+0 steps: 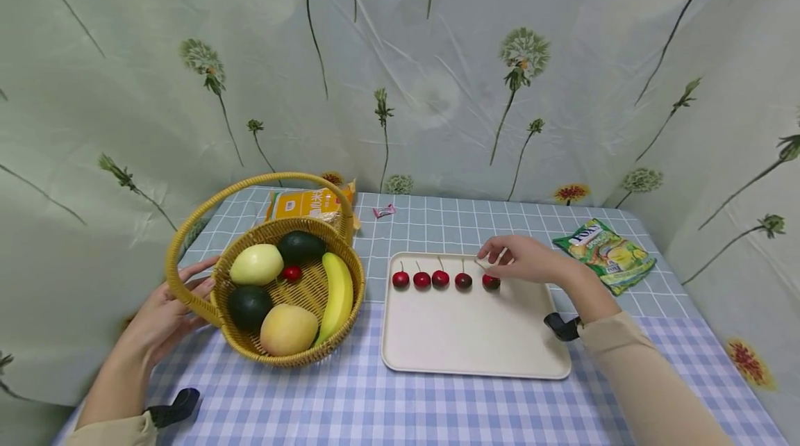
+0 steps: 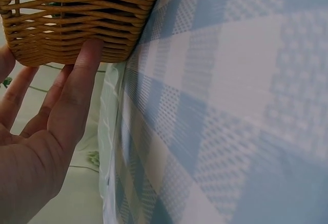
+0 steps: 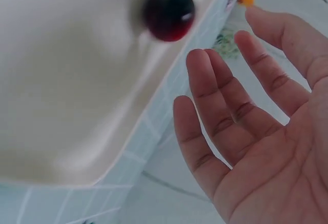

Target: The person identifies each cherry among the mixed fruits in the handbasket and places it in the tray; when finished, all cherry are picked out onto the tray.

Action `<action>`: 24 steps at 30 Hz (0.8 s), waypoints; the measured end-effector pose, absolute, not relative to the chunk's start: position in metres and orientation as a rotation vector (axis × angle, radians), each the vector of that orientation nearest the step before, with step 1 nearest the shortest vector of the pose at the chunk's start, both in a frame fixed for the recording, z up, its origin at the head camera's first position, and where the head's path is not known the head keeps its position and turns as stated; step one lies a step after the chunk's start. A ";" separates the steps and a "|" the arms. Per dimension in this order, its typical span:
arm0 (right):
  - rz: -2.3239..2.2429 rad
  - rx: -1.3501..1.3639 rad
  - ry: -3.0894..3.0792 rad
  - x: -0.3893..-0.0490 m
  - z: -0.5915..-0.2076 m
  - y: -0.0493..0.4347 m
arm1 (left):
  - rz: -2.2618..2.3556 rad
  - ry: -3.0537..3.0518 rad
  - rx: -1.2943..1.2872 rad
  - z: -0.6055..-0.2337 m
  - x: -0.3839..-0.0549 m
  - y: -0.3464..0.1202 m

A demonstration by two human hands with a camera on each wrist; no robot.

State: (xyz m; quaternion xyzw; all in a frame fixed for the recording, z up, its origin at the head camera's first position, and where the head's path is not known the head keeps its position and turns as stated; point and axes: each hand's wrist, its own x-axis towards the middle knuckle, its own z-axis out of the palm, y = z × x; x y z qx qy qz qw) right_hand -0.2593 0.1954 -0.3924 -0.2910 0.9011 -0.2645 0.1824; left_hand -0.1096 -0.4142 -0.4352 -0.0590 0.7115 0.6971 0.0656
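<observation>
A yellow wicker basket [image 1: 359,286] with a tall handle stands on the left. My left hand [image 1: 164,314] is at its outer left side; in the left wrist view, long, nearly straight fingers touch the weave. My right hand [image 1: 531,260] is over the back right of a cream tray [image 1: 465,342], its fingers parted beside the rightmost cherry [image 1: 492,283]. In the right wrist view this dark red cherry [image 3: 170,14] rests on the tray, apart from the fingers. A row of several cherries [image 1: 440,279] lies along the tray's back edge, stems pointing away.
Inside the basket are a banana [image 1: 336,296], a peach-like fruit [image 1: 289,330], a pale green fruit [image 1: 257,264], two dark green fruits [image 1: 301,248] and red cherries [image 1: 292,274]. Behind lie an orange package [image 1: 306,204] and a pink wrapped candy [image 1: 384,210]. A green snack bag [image 1: 606,255] lies right.
</observation>
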 end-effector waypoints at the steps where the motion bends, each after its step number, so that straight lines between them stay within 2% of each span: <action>1: -0.743 -0.826 2.546 -0.259 -0.390 0.191 | 2.098 2.152 -0.181 -0.435 -0.110 -0.414; 24: -0.621 -1.348 2.275 -0.250 -0.342 0.006 | 1.995 2.274 -0.110 -0.432 -0.106 -0.414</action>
